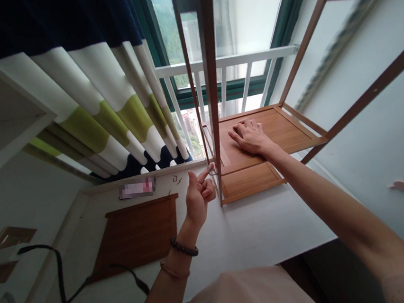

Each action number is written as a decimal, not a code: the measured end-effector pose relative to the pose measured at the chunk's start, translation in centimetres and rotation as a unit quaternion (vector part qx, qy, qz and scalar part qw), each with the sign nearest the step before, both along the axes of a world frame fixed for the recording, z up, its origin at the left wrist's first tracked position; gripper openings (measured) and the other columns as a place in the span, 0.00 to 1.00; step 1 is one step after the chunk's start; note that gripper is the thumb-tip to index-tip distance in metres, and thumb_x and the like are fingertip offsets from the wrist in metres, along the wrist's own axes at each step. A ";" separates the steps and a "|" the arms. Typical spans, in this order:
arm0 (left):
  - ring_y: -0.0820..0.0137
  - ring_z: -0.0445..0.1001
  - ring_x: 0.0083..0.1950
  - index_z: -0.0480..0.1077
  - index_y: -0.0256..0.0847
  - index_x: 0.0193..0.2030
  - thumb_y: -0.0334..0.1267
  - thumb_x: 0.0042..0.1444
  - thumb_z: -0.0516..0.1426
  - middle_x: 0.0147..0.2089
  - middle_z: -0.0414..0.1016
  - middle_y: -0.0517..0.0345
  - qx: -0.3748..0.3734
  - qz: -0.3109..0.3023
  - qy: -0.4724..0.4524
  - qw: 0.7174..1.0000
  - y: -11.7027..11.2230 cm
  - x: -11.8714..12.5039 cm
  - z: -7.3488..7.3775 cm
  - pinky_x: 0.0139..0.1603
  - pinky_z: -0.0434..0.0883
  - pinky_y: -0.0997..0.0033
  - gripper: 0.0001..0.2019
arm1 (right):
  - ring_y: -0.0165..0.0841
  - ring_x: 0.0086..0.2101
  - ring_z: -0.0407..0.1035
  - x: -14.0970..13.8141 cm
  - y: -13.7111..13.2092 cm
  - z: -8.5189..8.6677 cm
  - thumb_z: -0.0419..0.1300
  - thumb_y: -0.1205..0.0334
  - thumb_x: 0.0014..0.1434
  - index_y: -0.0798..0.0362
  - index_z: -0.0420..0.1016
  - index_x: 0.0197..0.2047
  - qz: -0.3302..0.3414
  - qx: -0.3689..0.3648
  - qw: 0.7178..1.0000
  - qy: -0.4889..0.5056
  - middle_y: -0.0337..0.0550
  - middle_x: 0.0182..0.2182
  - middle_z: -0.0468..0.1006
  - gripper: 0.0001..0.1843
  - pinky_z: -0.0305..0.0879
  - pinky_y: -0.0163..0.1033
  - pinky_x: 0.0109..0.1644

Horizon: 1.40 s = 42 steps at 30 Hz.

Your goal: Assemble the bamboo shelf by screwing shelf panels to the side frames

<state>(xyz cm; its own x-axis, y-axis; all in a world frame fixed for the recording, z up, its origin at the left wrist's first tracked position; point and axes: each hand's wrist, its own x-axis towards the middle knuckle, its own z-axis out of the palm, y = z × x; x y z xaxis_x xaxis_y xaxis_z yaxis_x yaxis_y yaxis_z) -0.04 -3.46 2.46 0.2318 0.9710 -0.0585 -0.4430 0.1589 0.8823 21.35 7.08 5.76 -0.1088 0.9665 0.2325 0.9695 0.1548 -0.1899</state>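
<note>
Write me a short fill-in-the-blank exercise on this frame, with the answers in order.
The right hand rests on the rack's ____ shelf. The left hand extends its ____ finger toward the rack's post. Around the left wrist are ____ bracelets. The phone lies on a ____ surface.

Missing words: upper; index; two; white.

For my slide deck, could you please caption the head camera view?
Right hand resting on a wooden shelf, left hand low beside a brown upright.
</note>
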 end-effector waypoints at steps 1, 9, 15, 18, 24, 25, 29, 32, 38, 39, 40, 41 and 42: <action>0.78 0.40 0.17 0.67 0.33 0.55 0.60 0.58 0.42 0.16 0.42 0.70 0.002 -0.004 -0.020 1.000 0.1 0.1 0.4 0.21 0.41 0.73 0.34 | 0.50 0.53 0.56 0.0 0.0 0.0 0.35 0.39 0.61 0.51 0.67 0.52 -0.001 -0.002 1.000 -0.001 0.54 0.54 0.64 0.33 0.51 0.56 0.53; 0.78 0.41 0.18 0.77 0.36 0.39 0.60 0.58 0.43 0.16 0.39 0.69 0.076 0.015 0.024 0.997 -1.4 -1.3 -1.2 0.23 0.44 0.72 0.31 | 0.49 0.53 0.57 0.0 0.0 0.1 0.35 0.39 0.61 0.51 0.68 0.51 0.001 -0.004 1.000 0.002 0.53 0.54 0.64 0.32 0.51 0.56 0.53; 0.77 0.46 0.19 0.76 0.33 0.43 0.58 0.59 0.40 0.17 0.45 0.66 0.051 0.070 0.175 0.981 -1.4 -1.2 -2.6 0.22 0.44 0.71 0.33 | 0.49 0.53 0.56 0.0 0.0 0.0 0.35 0.39 0.61 0.51 0.68 0.50 0.001 -0.001 1.000 0.007 0.54 0.54 0.64 0.32 0.51 0.56 0.54; 0.78 0.43 0.18 0.72 0.31 0.49 0.60 0.57 0.42 0.16 0.44 0.68 0.013 0.055 0.104 0.993 -0.7 -0.5 -1.3 0.21 0.43 0.73 0.34 | 0.49 0.52 0.57 0.0 0.0 -0.1 0.35 0.39 0.61 0.51 0.68 0.50 0.002 0.002 1.000 0.007 0.54 0.54 0.64 0.32 0.51 0.56 0.53; 0.78 0.40 0.17 0.71 0.36 0.51 0.59 0.57 0.44 0.15 0.41 0.71 0.001 0.003 -0.042 0.999 -0.4 0.0 0.7 0.21 0.45 0.74 0.31 | 0.49 0.52 0.57 0.0 -0.1 0.3 0.35 0.40 0.61 0.52 0.68 0.49 0.003 -0.010 1.000 0.003 0.54 0.53 0.64 0.32 0.51 0.55 0.54; 0.78 0.40 0.17 0.72 0.36 0.49 0.60 0.57 0.44 0.15 0.40 0.70 0.005 0.001 -0.038 0.999 -0.6 -0.1 0.5 0.21 0.45 0.74 0.31 | 0.49 0.52 0.57 -0.1 -0.2 0.4 0.35 0.40 0.61 0.52 0.68 0.49 0.003 -0.013 1.000 0.002 0.54 0.53 0.64 0.32 0.50 0.56 0.54; 0.78 0.41 0.18 0.76 0.35 0.37 0.61 0.57 0.43 0.16 0.39 0.69 0.028 -0.002 0.000 1.000 -1.8 -0.6 -1.3 0.22 0.45 0.73 0.31 | 0.49 0.52 0.56 -0.1 -0.2 0.4 0.35 0.40 0.61 0.52 0.68 0.50 0.002 -0.011 1.000 0.001 0.54 0.54 0.64 0.32 0.50 0.56 0.54; 0.77 0.42 0.18 0.76 0.34 0.37 0.59 0.59 0.40 0.16 0.40 0.68 0.022 0.012 0.044 0.999 -1.9 -0.6 -2.3 0.22 0.44 0.73 0.33 | 0.49 0.52 0.57 0.0 -0.2 0.3 0.35 0.40 0.61 0.52 0.68 0.50 0.003 -0.008 1.000 0.000 0.54 0.54 0.64 0.32 0.50 0.55 0.54; 0.77 0.44 0.18 0.76 0.33 0.33 0.60 0.59 0.38 0.16 0.43 0.66 0.040 0.090 0.169 0.981 -0.3 -0.4 -0.9 0.21 0.44 0.72 0.36 | 0.49 0.52 0.56 0.0 -0.2 0.3 0.35 0.40 0.61 0.52 0.68 0.50 0.001 -0.012 1.000 0.007 0.54 0.54 0.63 0.32 0.50 0.56 0.54; 0.77 0.45 0.18 0.77 0.33 0.33 0.60 0.58 0.39 0.16 0.45 0.66 0.048 0.100 0.206 0.972 -0.2 -0.4 -0.6 0.21 0.45 0.71 0.35 | 0.49 0.52 0.56 0.0 -0.1 0.3 0.35 0.40 0.61 0.52 0.68 0.50 0.001 -0.013 1.000 0.006 0.54 0.54 0.64 0.32 0.50 0.55 0.54; 0.76 0.47 0.18 0.77 0.33 0.34 0.60 0.58 0.40 0.16 0.47 0.65 0.052 0.107 0.240 0.963 -0.2 -0.4 -0.4 0.21 0.45 0.71 0.35 | 0.49 0.52 0.56 -0.1 -0.1 0.3 0.35 0.40 0.61 0.52 0.68 0.50 0.001 -0.013 1.000 0.006 0.54 0.54 0.64 0.32 0.51 0.55 0.54; 0.76 0.48 0.18 0.77 0.32 0.36 0.60 0.58 0.41 0.16 0.48 0.65 0.052 0.110 0.268 0.956 -0.2 -0.5 -0.3 0.20 0.46 0.71 0.34 | 0.49 0.52 0.57 0.0 -0.1 0.3 0.35 0.40 0.61 0.52 0.68 0.50 0.000 -0.012 1.000 0.006 0.54 0.54 0.64 0.32 0.51 0.55 0.53; 0.76 0.49 0.19 0.76 0.32 0.39 0.60 0.57 0.42 0.16 0.49 0.65 0.048 0.109 0.286 0.951 -0.2 -0.5 -0.3 0.20 0.46 0.72 0.33 | 0.49 0.52 0.57 0.0 -0.1 0.3 0.36 0.40 0.61 0.52 0.68 0.50 0.000 -0.011 1.000 0.006 0.54 0.54 0.64 0.32 0.51 0.55 0.53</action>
